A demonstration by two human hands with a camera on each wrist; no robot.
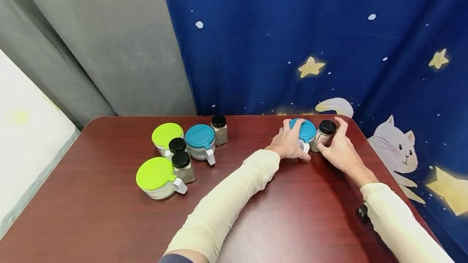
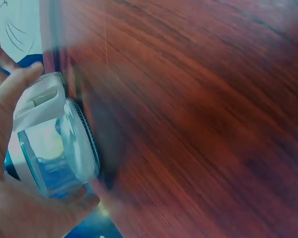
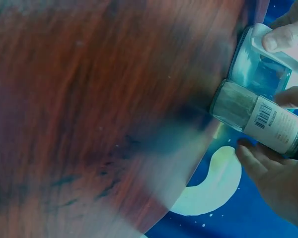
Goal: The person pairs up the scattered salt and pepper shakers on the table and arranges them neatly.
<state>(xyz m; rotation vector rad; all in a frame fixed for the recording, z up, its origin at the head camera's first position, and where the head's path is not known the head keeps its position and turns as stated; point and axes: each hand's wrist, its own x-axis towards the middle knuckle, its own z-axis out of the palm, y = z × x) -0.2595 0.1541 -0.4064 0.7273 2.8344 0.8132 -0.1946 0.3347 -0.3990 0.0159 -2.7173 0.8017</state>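
Observation:
At the table's far right, my left hand grips a clear glass jar with a blue lid and a white handle. In the left wrist view, the thumb lies by the handle and the fingers curve round the other side of the glass. Right beside this jar stands a black-capped spice bottle with pale contents and a printed label. My right hand holds the bottle between thumb and fingers, its palm back from the glass. In the right wrist view, bottle and jar stand side by side.
On the left of the table stand two green-lidded jars, another blue-lidded jar and three black-capped bottles. A blue starry curtain hangs behind the far edge, beside a grey one.

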